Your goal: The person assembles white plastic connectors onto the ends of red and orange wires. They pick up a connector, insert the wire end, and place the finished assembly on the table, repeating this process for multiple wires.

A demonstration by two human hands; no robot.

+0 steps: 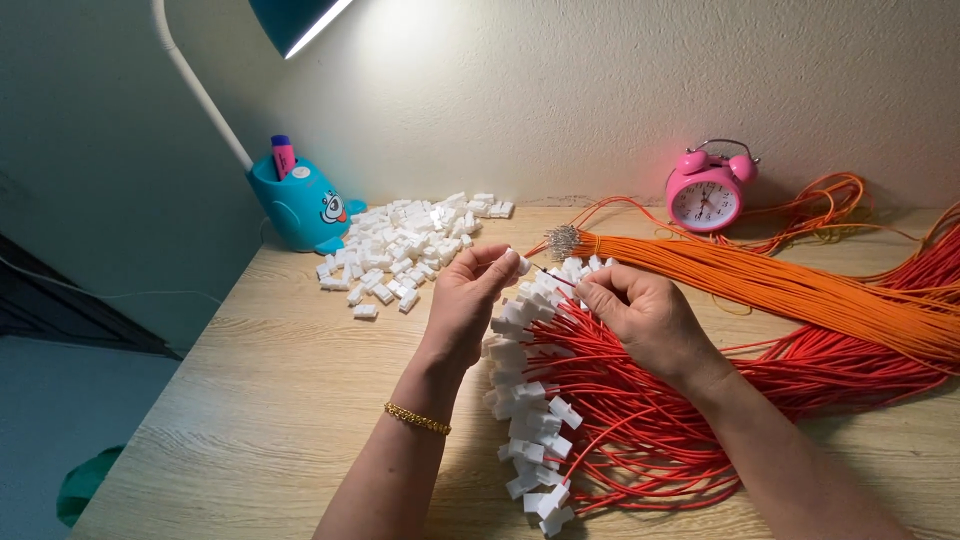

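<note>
My left hand pinches a small white plastic connector at its fingertips. My right hand grips the end of a thin red wire that points at that connector, close to it. Under both hands lies a bundle of red wires whose ends carry white connectors, stacked in a row. A pile of loose white connectors lies at the back left of the wooden table.
A bundle of orange wires with bare metal tips stretches to the right. A pink alarm clock stands against the wall. A teal lamp base with a pen stands at back left.
</note>
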